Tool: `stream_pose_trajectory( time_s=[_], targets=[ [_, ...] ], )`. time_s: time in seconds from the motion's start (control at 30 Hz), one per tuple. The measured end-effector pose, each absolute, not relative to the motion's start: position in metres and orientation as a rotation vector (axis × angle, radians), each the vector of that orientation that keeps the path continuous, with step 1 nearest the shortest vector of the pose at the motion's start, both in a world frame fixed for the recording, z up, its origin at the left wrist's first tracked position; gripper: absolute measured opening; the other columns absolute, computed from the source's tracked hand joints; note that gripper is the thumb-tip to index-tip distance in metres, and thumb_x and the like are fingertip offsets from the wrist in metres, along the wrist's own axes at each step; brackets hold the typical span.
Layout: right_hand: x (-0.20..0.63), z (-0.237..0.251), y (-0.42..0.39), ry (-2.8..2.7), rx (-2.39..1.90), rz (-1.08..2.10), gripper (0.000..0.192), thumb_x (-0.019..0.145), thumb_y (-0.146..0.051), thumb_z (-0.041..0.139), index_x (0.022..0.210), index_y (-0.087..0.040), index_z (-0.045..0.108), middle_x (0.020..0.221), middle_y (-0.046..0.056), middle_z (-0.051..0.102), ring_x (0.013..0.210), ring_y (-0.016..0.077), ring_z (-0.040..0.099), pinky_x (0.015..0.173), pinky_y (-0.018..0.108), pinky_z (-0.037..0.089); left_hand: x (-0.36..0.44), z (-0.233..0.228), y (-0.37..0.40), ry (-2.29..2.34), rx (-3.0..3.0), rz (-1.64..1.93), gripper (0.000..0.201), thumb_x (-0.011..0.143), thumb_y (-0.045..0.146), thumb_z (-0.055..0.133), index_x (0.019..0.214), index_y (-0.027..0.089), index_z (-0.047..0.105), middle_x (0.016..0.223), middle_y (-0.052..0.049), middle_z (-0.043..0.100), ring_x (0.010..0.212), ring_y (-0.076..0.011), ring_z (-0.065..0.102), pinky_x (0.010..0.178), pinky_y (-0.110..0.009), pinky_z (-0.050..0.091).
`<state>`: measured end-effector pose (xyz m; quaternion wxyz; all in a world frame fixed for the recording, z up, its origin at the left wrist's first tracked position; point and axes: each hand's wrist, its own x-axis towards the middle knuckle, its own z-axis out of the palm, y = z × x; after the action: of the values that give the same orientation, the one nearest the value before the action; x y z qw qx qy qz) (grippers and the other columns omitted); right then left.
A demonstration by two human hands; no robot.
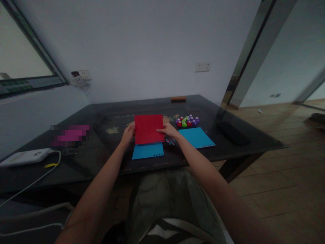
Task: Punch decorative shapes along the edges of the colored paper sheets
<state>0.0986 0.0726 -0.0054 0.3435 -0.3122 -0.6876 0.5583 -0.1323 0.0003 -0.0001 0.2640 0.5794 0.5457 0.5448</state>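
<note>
Between my two hands a red sheet with a row of small holes near its lower right edge is held up, tilted toward me. My left hand grips its left edge, the fingertips partly behind it. On the right edge, my right hand pinches it with the thumb in front. Below the red sheet lies a blue sheet with similar holes, its upper part covered. Small colourful bits lie under my right wrist. Another blue sheet rests to the right of them.
Several red, green and purple round pieces cluster behind the right blue sheet. A black phone-like slab lies farther right. At left are a pink blurred item and a white power bank with a cable. A brown bar sits at the back.
</note>
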Motion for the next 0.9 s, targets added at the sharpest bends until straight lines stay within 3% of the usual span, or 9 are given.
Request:
stream_pose_trajectory(
  time_s=[0.23,0.37,0.5,0.67,0.77,0.9],
  targets=[
    [0.105,-0.005,0.082,-1.502,-0.78,1.469,0.022,0.067,-0.027,0.073,0.084,-0.015,0.065,0.079,0.005,0.069,0.063,0.014,0.062,0.063,0.027,0.051,-0.133,0.003,0.0,1.329,1.371,1.551,0.053,0.086,0.059,0.037,0.093,0.012,0.061,0.063,-0.004,0.064,0.053,-0.0146,0.061,0.054,-0.026,0.048],
    [0.109,-0.01,0.092,-1.39,-0.82,1.415,0.018,0.067,-0.024,0.072,0.081,-0.014,0.066,0.078,0.006,0.07,0.061,0.0149,0.063,0.065,0.031,0.052,-0.135,0.003,0.0,1.413,1.506,1.656,0.042,0.086,0.051,0.042,0.087,0.013,0.059,0.06,-0.002,0.062,0.05,-0.0142,0.059,0.055,-0.026,0.047],
    [0.112,-0.013,0.099,-1.29,-0.786,1.417,0.019,0.067,-0.021,0.072,0.083,-0.013,0.065,0.079,0.005,0.071,0.062,0.014,0.063,0.066,0.03,0.053,-0.127,0.001,0.008,1.675,1.674,1.61,0.025,0.083,0.037,0.049,0.086,0.015,0.06,0.069,-0.004,0.065,0.063,-0.0158,0.062,0.065,-0.027,0.047],
    [0.116,-0.015,0.104,-1.222,-0.811,1.357,0.019,0.066,-0.021,0.071,0.082,-0.013,0.065,0.079,0.005,0.071,0.064,0.0141,0.064,0.067,0.029,0.053,-0.105,-0.001,0.028,1.953,2.115,1.146,0.021,0.081,0.026,0.052,0.095,0.015,0.062,0.085,-0.009,0.066,0.077,-0.0199,0.062,0.071,-0.03,0.045],
    [0.117,-0.016,0.106,-1.166,-0.82,1.346,0.019,0.067,-0.019,0.07,0.084,-0.014,0.065,0.082,0.005,0.071,0.066,0.0146,0.065,0.068,0.03,0.054,-0.093,-0.002,0.039,2.137,2.132,0.973,0.027,0.08,0.021,0.052,0.105,0.013,0.059,0.1,-0.013,0.064,0.092,-0.0223,0.06,0.079,-0.032,0.045],
    [0.118,-0.015,0.108,-1.08,-0.9,1.274,0.016,0.07,-0.017,0.065,0.085,-0.014,0.063,0.085,0.006,0.071,0.07,0.016,0.066,0.07,0.032,0.054,-0.081,-0.003,0.05,2.29,2.031,0.8,0.045,0.077,0.03,0.059,0.118,0.011,0.052,0.119,-0.018,0.057,0.109,-0.0282,0.055,0.087,-0.037,0.044]
  ],
)
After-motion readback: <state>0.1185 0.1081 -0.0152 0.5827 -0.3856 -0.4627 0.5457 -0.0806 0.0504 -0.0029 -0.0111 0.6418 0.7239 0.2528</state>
